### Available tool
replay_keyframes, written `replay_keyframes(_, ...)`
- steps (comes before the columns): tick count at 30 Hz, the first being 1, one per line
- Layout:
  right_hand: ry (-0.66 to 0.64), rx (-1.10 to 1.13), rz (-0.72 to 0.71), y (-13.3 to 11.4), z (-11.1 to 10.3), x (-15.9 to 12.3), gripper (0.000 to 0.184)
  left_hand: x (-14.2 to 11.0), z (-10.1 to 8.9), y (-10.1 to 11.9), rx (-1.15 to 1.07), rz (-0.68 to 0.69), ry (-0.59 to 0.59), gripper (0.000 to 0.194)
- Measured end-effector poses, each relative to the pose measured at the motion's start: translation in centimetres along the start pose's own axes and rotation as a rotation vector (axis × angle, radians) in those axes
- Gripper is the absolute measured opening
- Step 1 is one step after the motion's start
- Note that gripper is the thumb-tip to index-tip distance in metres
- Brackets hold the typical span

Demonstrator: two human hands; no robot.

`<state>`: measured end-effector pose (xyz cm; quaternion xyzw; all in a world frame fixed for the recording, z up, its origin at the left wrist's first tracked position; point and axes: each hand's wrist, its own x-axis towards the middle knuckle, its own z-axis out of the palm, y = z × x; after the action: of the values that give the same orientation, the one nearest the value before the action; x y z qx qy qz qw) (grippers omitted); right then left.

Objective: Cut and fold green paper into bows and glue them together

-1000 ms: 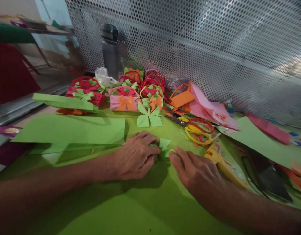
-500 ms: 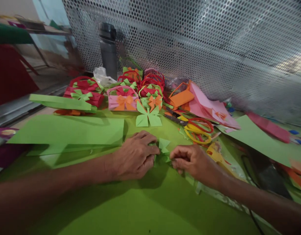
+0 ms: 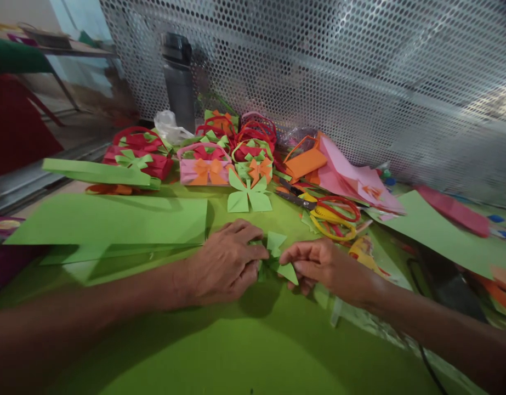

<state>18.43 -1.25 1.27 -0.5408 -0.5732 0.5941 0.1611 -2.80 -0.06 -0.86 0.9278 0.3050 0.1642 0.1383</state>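
My left hand [image 3: 226,263] is curled down on a small folded green paper bow [image 3: 277,255] lying on a large green sheet [image 3: 244,340]. Its thumb and fingers pin the bow's left side. My right hand [image 3: 318,266] pinches the bow's right flap between thumb and forefinger, with the pointed tip sticking out below. A finished green paper bow [image 3: 248,195] lies flat just beyond my hands.
Several paper baskets with bows [image 3: 205,164] stand in a row at the back. Scissors with red and yellow handles [image 3: 329,214] lie right of the bows. Green sheets [image 3: 113,219] are stacked left. Pink and orange paper [image 3: 343,173], a grey bottle [image 3: 178,79] and a perforated metal screen [image 3: 359,71] are behind.
My right hand went from lying flat beside the bow to a pinch on its right flap, and has pulled the flap's tip out. My left hand stayed put.
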Motion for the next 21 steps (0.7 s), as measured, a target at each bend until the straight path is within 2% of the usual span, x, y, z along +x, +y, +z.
replay_keyframes(6, -0.051, 0.075, 0.011, 0.7, 0.0, 0.6, 0.018, 0.1, 0.1, 0.0, 0.007, -0.001, -0.003, 0.025)
replay_keyframes(14, 0.075, -0.196, 0.028, 0.6, 0.6, 1.1, 0.014, 0.1, 0.1, -0.1, 0.003, 0.003, 0.003, 0.024)
replay_keyframes(21, 0.152, -0.35, -0.017, 0.7, 1.0, 1.3, 0.014, 0.1, 0.2, -0.1, 0.013, 0.01, 0.001, 0.024)
